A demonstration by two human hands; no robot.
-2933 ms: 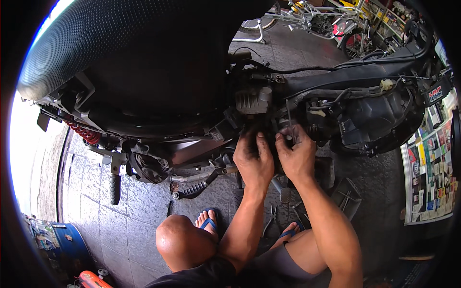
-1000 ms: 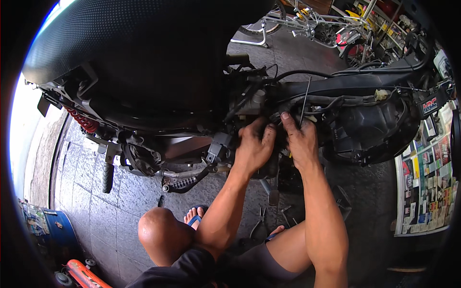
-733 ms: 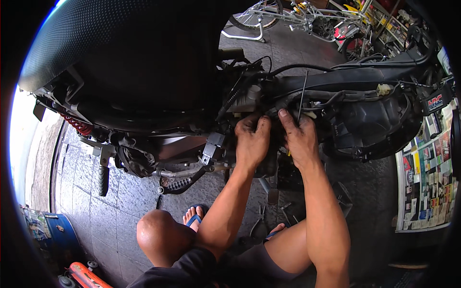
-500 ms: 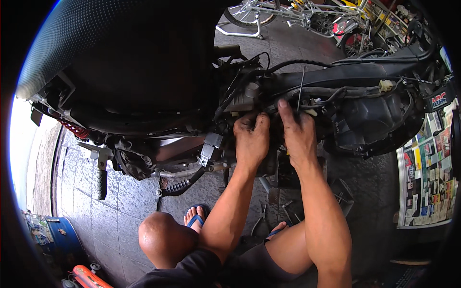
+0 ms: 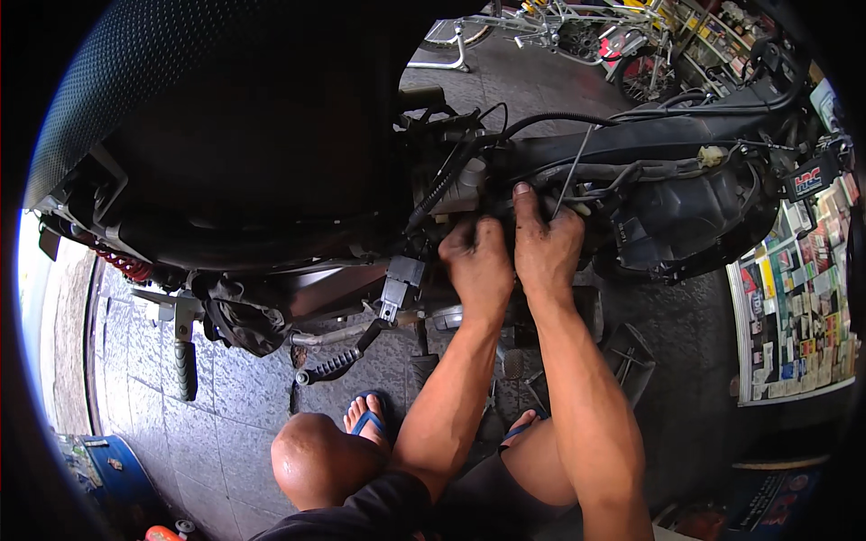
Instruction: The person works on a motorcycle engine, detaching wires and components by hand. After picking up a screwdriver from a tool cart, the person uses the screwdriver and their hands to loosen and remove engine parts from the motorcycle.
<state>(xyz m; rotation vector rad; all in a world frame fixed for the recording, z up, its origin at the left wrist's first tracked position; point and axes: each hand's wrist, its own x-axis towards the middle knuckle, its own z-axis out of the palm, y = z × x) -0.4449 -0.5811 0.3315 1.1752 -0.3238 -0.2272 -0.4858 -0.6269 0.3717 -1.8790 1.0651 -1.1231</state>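
Observation:
A black scooter with exposed engine parts [image 5: 456, 185], hoses and cables spans the view. My left hand [image 5: 474, 261] is at its middle, just below a grey housing, with fingers curled among dark parts; what they hold is hidden. Beside it, my right hand [image 5: 548, 248] grips a thin metal rod [image 5: 577, 158] that rises tilted past a grey hose. My right thumb points up, against the dark parts. A metal bracket [image 5: 392, 293] sits left of my hands.
A bicycle frame [image 5: 577, 27] and shelves stand behind the scooter. A display case of small packets [image 5: 789, 325] is at the right. A blue drum [image 5: 122, 473] and an orange object are at lower left. Below are my knees, sandalled feet and tools on the tiled floor [image 5: 207, 424].
My right hand has shifted up and a little left, its thumb higher among the parts. The rod has risen since the earliest frame and now leans further right. The view has shifted slightly.

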